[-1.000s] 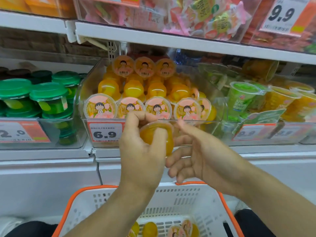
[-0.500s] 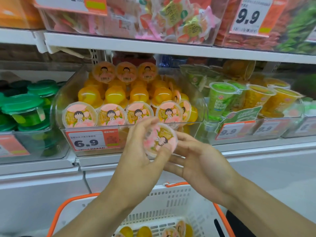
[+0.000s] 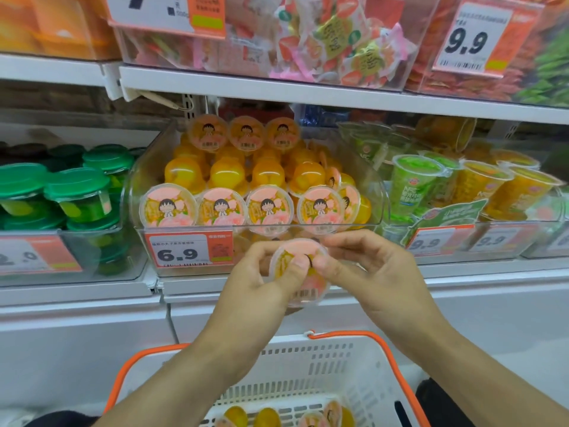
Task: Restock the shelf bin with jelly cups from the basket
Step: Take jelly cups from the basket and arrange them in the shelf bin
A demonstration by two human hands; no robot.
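Both hands hold one round yellow jelly cup with a pink cartoon lid (image 3: 300,272) just in front of the clear plastic shelf bin (image 3: 380,192). The left hand (image 3: 261,282) and right hand (image 3: 366,272) each pinch it, thumbs on the lid. Below sits the white, orange-rimmed basket (image 3: 308,365), holding more cups.

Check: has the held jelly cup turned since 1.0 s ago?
Yes. The jelly cup showed its orange bottom then; its printed lid now faces the camera, below the 6.9 price tag.
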